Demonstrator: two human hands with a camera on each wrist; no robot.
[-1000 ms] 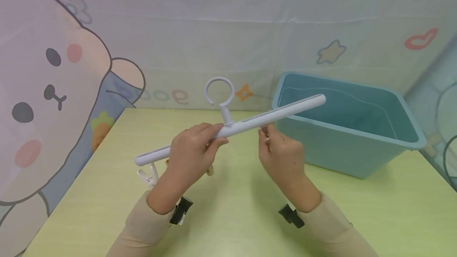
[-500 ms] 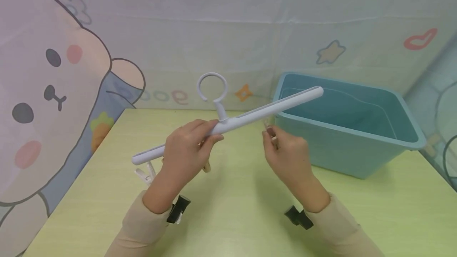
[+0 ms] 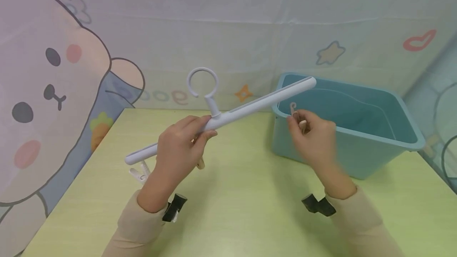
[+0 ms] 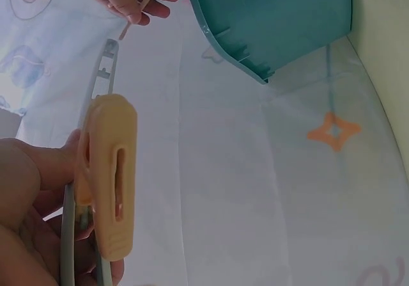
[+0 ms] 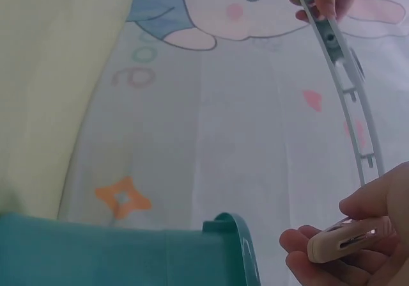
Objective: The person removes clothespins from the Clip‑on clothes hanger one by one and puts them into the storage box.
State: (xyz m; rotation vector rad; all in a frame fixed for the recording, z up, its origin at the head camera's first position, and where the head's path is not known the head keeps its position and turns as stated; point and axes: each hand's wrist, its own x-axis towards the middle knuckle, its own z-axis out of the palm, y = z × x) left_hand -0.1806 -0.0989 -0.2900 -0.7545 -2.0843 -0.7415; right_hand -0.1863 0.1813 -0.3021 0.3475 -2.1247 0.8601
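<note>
In the head view my left hand grips a pale white clothes hanger near its middle, just beside the round hook. The bar slants up to the right. From its left end hangs a white clip. A yellow-orange clip, mostly behind the left hand from above, shows large on the hanger in the left wrist view. Between thumb and fingers my right hand pinches a pinkish-beige clip, its small curled hook pointing up. That hand is apart from the hanger, at the near left rim of the bin.
A teal plastic bin stands at the right of the light yellow-green table. Behind the table hangs a cloth printed with cartoon figures. A dark cable shows at the far right edge.
My right hand has moved right and up, away from beneath the hanger bar towards the bin, with the pinkish-beige clip. My left hand has shifted the hanger slightly left and tilted it more.
</note>
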